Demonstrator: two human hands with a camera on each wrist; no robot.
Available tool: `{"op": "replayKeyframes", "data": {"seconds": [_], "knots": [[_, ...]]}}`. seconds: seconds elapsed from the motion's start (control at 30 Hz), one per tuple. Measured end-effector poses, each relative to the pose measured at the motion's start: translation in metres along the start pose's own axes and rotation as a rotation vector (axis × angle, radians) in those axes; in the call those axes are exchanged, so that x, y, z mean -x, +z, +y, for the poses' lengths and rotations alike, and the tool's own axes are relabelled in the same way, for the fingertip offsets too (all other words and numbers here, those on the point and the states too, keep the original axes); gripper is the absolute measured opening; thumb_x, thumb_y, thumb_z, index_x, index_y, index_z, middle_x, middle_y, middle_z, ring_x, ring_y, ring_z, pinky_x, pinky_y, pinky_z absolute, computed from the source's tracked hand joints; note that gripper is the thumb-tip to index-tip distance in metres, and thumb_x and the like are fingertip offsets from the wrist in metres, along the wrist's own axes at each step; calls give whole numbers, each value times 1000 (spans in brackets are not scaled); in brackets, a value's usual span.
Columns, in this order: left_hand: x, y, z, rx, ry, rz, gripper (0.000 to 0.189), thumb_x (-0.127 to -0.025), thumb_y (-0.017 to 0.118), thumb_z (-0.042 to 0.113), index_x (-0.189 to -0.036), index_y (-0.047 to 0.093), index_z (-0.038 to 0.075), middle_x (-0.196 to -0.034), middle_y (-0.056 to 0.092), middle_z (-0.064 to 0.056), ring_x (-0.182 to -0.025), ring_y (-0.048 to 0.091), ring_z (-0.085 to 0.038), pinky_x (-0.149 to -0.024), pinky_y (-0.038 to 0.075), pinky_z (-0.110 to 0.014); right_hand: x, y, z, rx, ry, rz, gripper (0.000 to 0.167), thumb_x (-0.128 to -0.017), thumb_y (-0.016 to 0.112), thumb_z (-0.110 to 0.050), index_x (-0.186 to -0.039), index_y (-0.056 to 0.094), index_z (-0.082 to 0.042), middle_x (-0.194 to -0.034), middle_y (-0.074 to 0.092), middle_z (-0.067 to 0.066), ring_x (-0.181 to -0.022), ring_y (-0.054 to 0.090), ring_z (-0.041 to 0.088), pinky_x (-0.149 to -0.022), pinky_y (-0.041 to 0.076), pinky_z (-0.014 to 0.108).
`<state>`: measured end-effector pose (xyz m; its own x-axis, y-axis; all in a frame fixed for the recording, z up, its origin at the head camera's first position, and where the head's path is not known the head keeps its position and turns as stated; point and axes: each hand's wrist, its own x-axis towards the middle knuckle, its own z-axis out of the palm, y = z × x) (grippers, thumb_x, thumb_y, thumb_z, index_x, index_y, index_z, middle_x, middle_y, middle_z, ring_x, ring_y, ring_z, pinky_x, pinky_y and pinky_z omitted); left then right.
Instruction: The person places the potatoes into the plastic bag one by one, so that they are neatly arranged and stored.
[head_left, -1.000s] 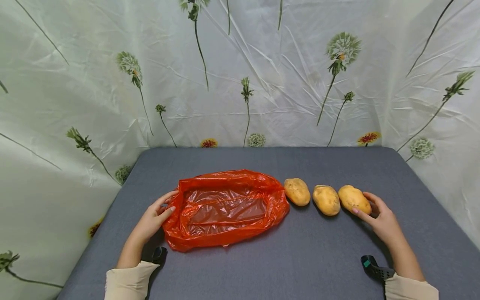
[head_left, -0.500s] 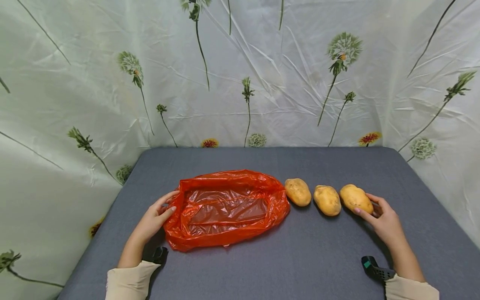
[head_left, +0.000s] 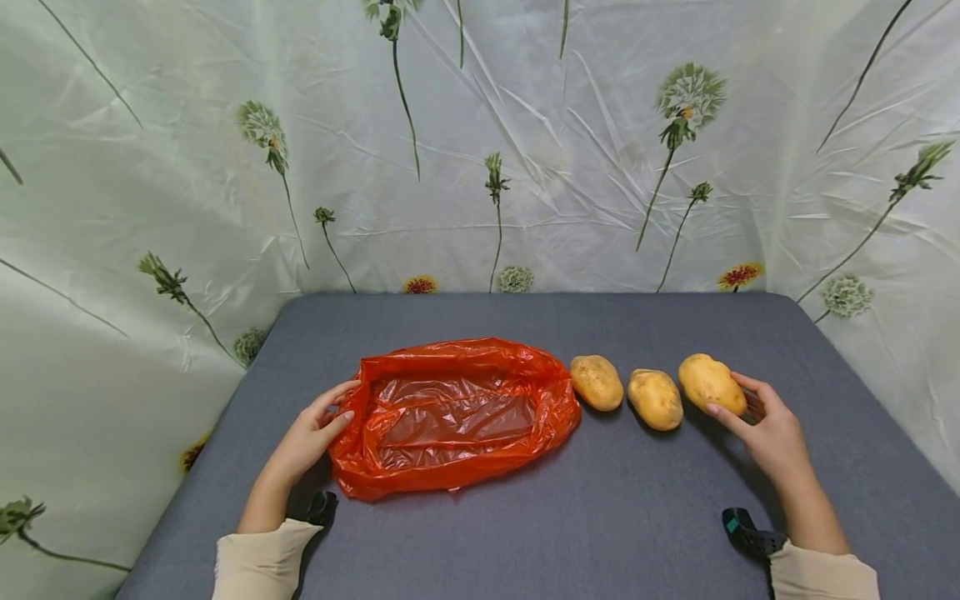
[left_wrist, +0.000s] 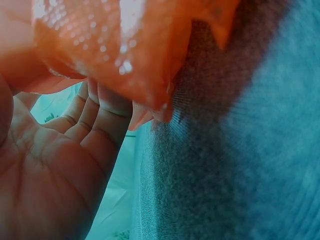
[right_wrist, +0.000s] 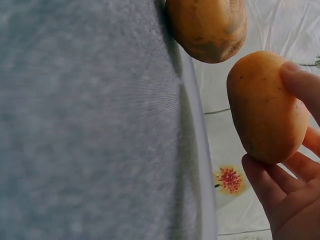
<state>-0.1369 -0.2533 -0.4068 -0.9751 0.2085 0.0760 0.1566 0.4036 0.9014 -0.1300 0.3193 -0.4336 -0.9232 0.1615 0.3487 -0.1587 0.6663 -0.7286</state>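
Observation:
A red plastic bag [head_left: 450,487] lies spread wide on the grey table, its mouth facing up. My left hand [head_left: 303,437] touches its left end, thumb and fingertips apart against the outer side; in the left wrist view the fingers [left_wrist: 102,117] reach partly behind the orange-looking plastic. My right hand [head_left: 776,433] holds a potato [head_left: 711,383] between thumb and fingers. That potato [right_wrist: 267,107] shows raised off the table in the right wrist view. Left of it lie a second potato [head_left: 656,400] and, against the bag's right end, a third potato [head_left: 597,383].
The grey cloth-covered table [head_left: 570,533] ends at a pale curtain [head_left: 480,167] with dandelion prints behind and at both sides. Black wrist straps [head_left: 750,533] sit on both forearms.
The rightmost potato, gripped in my right hand, has shifted slightly right and then risen off the table. My left hand, the bag and the other potatoes stay where they were.

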Motion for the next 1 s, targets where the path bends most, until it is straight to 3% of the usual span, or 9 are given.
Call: {"op": "replayKeyframes", "data": {"seconds": [0.23,0.43,0.5,0.73,1.0], "knots": [[-3,-1,-17,1,7,-1,43,-90,50,1,-132,38,-1,-117,44,-25,-90,51,-30,-67,47,-27,-7,-1,-12,-4,-56,-1,59,-77,72,-13,-126,43,4,-122,46,25,-93,36,-19,-72,32,2],[-6,-3,-33,11,-18,-3,46,-91,52,8,-134,38,6,-119,44,-21,-92,51,-28,-67,47,-28,-14,3,-22,-18,-120,8,60,-74,74,-9,-124,46,4,-118,49,22,-94,38,-18,-75,31,2],[-6,-3,-31,11,-15,-4,45,-91,52,7,-134,38,6,-119,44,-21,-91,51,-28,-67,47,-28,-16,4,-27,-26,-146,3,59,-73,74,-7,-124,46,4,-118,49,22,-95,38,-17,-76,31,2],[-1,0,-3,-12,4,1,43,-90,50,0,-131,38,-3,-114,45,-26,-87,52,-30,-65,47,-28,-26,8,-45,-39,-216,-30,60,-71,75,-4,-123,46,6,-115,51,24,-95,39,-16,-77,31,3],[-2,0,-6,-15,-7,1,43,-90,51,3,-132,40,1,-116,45,-24,-91,50,-33,-67,46,-28,-35,25,-65,-63,-304,-56,59,-69,75,1,-121,48,7,-110,53,21,-95,41,-11,-78,32,5]]}}
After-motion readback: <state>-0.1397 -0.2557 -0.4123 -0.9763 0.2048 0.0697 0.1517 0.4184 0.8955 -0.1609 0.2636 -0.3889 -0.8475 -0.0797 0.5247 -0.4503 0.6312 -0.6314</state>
